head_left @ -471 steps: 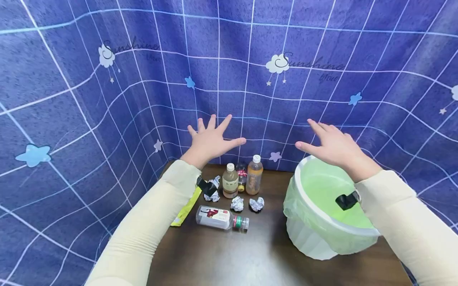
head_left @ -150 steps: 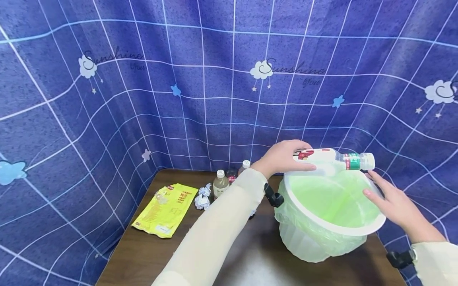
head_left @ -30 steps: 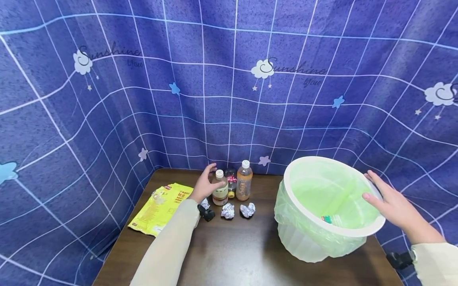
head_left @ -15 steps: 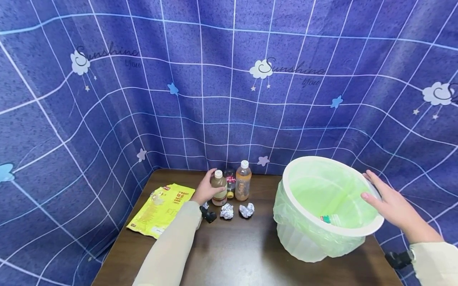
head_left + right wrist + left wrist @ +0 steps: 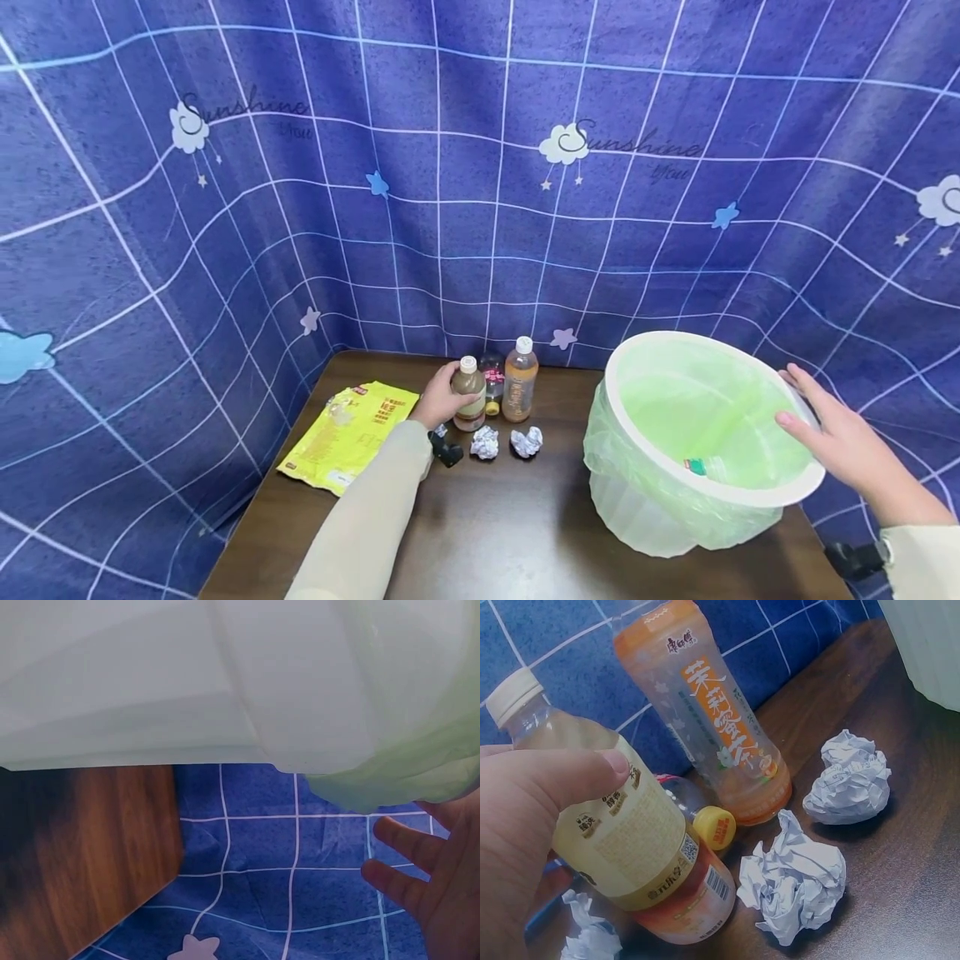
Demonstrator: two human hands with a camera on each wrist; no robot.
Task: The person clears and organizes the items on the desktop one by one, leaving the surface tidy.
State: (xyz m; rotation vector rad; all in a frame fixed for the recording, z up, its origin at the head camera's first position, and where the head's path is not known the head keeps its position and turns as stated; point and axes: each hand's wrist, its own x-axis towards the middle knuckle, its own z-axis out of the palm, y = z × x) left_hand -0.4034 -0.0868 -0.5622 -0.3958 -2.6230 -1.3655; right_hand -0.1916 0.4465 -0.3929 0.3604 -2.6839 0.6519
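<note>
My left hand (image 5: 441, 398) grips a plastic drink bottle (image 5: 622, 817) with a white cap and a cream label, thumb across its front. It is upright on the table in the head view and looks tilted in the left wrist view. My right hand (image 5: 843, 437) is at the right rim of a white bin (image 5: 645, 521), thumb over the rim; in the right wrist view its fingers (image 5: 405, 844) are spread, fairly straight. Inside the bin's green liner (image 5: 675, 383), a clear bottle (image 5: 705, 468) shows its green neck band; the rest is hidden.
An orange-labelled tea bottle (image 5: 712, 712) stands beside a dark-labelled bottle with a yellow cap (image 5: 716, 827). Crumpled paper balls (image 5: 484, 442) lie in front, one partly behind my left wrist. A flat yellow packet (image 5: 356, 433) lies left on the brown table (image 5: 495, 533). Blue curtain hangs behind.
The clear bottle, first lying on the table and later held over the bin by my left hand, is now inside it. My left hand has since closed around the cream-labelled bottle.
</note>
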